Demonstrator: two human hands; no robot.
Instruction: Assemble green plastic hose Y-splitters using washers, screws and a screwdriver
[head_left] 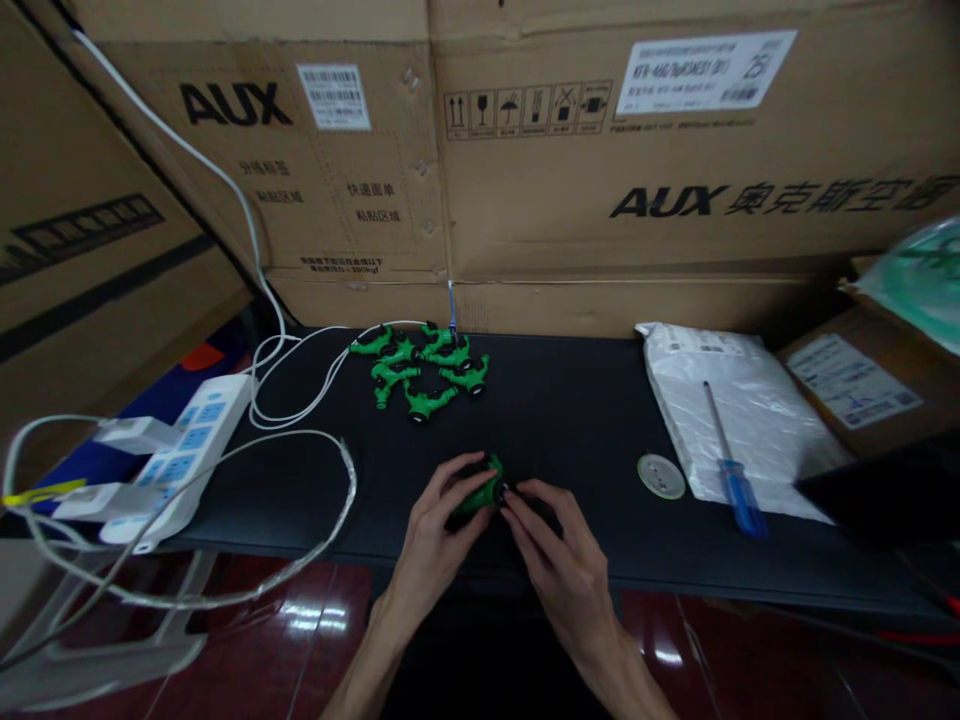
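Near the front edge of the black table, my left hand [444,510] is closed around a green Y-shaped hose splitter [484,494]. Part of it hides behind the fingers. My right hand [551,525] pinches at the splitter's dark end with thumb and fingertips; a small pale spot shows there, too small to make out. Beyond my hands lies a loose group of several similar green splitters [427,400] with black parts.
Left, a white power strip [187,440] carries plugs and looping white cables [330,375]. Large cardboard boxes [525,230] wall the back. On the right are a round disc [661,476], a blue-handled screwdriver [739,495], a white plastic package [697,400] and a smaller carton [907,350].
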